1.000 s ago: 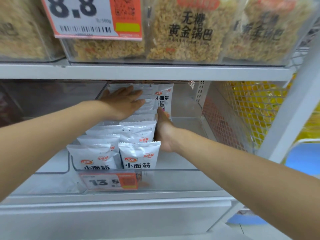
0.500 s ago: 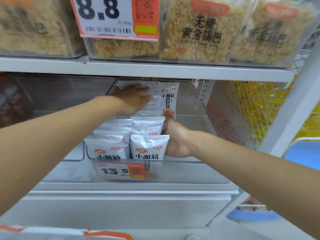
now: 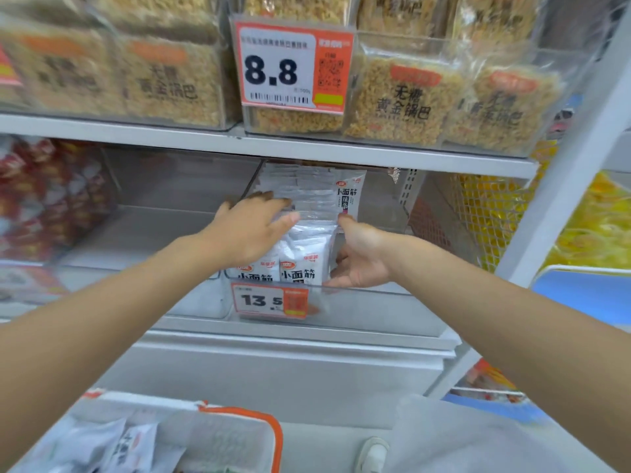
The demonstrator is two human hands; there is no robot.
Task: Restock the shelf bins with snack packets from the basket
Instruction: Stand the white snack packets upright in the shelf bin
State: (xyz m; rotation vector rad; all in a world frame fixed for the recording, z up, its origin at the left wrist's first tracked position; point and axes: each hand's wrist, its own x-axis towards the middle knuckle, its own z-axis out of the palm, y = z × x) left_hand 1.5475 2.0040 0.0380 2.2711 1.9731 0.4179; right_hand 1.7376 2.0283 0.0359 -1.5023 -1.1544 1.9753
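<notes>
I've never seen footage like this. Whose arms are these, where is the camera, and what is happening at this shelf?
There is no machine here. These are a person's two bare arms, filmed by one wide-angle camera worn on the head, looking forward and down. The left hand lies flat on rows of white plastic snack packets standing in a clear plastic shelf bin. The right hand rests open-fingered against the right side of the rows. Neither hand holds anything. At the bottom, a white basket with an orange rim carries what look like more packets.
</notes>
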